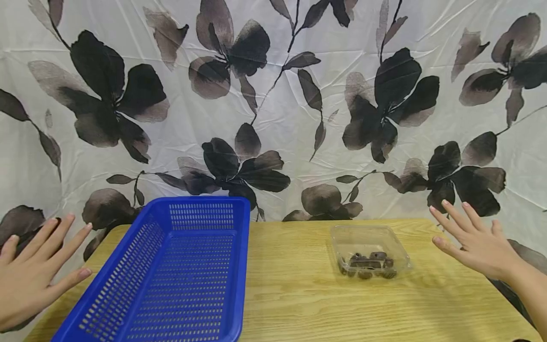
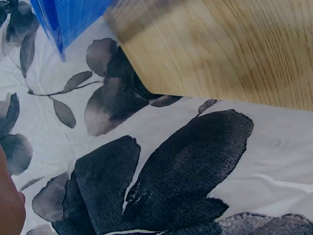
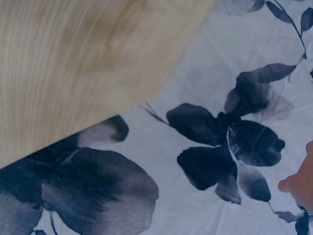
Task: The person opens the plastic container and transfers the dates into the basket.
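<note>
My left hand, fingers spread, hovers beside the left side of a blue perforated plastic basket. Nothing is in that hand. Over by the table's right edge my right hand is held up with its fingers apart, also holding nothing. The nearest thing to it is a clear plastic box with several small dark brown pieces in its bottom. In the left wrist view a bit of the left hand shows at the left edge; in the right wrist view a fingertip shows at the right.
A light wood-grain table with cut corners carries the basket and the box. Behind it and around its sides hangs a white cloth printed with dark flowers. The basket's near end runs out of the head view.
</note>
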`<act>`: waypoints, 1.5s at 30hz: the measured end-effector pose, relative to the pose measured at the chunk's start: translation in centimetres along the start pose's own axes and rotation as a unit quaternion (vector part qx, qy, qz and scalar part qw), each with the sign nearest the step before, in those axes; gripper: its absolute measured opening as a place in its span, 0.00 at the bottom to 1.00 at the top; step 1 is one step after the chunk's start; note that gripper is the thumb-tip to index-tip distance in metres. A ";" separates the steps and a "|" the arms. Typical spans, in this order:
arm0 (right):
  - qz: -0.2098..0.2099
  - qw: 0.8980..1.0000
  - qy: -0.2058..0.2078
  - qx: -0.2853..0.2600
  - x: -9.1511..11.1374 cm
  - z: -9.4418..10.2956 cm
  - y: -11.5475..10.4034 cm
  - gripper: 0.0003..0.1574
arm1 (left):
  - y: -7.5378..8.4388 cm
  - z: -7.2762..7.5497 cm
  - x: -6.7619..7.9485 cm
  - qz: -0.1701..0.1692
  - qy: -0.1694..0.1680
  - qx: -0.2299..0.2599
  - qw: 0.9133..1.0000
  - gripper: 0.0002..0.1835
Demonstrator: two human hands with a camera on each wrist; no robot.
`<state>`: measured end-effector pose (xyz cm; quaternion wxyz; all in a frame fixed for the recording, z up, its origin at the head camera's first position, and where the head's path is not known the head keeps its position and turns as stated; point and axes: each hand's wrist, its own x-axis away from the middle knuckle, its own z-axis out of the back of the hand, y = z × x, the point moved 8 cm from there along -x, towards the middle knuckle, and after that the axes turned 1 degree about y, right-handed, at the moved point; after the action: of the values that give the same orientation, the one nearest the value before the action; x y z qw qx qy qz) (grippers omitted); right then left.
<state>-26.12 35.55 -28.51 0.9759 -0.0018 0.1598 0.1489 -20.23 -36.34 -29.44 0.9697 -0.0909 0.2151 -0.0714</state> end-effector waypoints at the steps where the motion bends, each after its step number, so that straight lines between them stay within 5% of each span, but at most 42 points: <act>1: 0.002 1.000 0.005 0.001 0.0 0.0 0.0 0.52 | -0.1 -0.1 0.1 0.001 0.003 0.000 1.000 0.54; 9: 0.009 1.000 0.022 0.012 -0.5 -0.3 -0.4 0.55 | -1.1 0.5 1.1 -0.022 0.085 0.039 0.995 0.49; 16: 0.000 1.000 0.019 0.004 -0.1 -0.2 0.0 0.56 | -1.2 -0.2 0.7 -0.001 0.048 0.012 0.999 0.52; 25: -0.002 1.000 0.008 -0.005 0.1 -0.6 0.1 0.54 | -0.9 0.2 0.5 -0.017 0.066 0.015 0.998 0.50; 32: -0.003 1.000 0.003 -0.024 0.6 -1.0 0.1 0.52 | -0.9 -0.3 0.3 -0.007 0.042 0.017 0.999 0.51; 45: 0.007 0.998 0.001 -0.058 0.3 -1.3 0.0 0.45 | 0.8 1.4 -0.8 -0.033 0.029 -0.012 0.999 0.53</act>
<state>-26.25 35.55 -29.81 0.9729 -0.0572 0.1524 0.1643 -20.27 -35.22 -28.00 0.9590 -0.1071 0.2411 -0.1030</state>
